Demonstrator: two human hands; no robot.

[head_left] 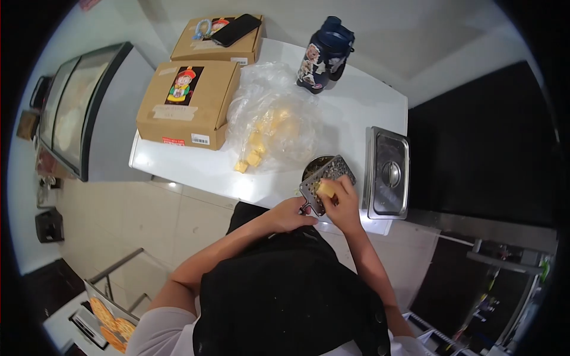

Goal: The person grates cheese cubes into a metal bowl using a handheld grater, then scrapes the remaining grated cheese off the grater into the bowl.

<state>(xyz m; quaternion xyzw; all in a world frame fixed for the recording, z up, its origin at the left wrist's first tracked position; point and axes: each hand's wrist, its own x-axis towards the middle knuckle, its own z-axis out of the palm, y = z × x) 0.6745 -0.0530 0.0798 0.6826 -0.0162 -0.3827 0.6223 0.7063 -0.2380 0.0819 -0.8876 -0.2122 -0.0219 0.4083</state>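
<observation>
My left hand (291, 215) is closed round the handle of a metal grater (340, 170), which slants across the top of a round metal container (313, 165). Pinched in the fingers of my right hand (342, 202) is a yellow block of cheese (326, 188), pressed against the grater's face. Just beyond, a clear plastic bag (291, 133) holds several yellow cheese chunks. A few chunks (253, 158) lie at its mouth, on the white table (202, 172). The grater hides most of the container's inside.
To the right sits a lidded steel pan (389, 172). A dark sticker-covered bottle (323, 56) stands at the back. Two cardboard boxes (172, 127) occupy the left, the rear one bearing a phone (237, 29). A glass-topped freezer (83, 113) is beyond the table's left end.
</observation>
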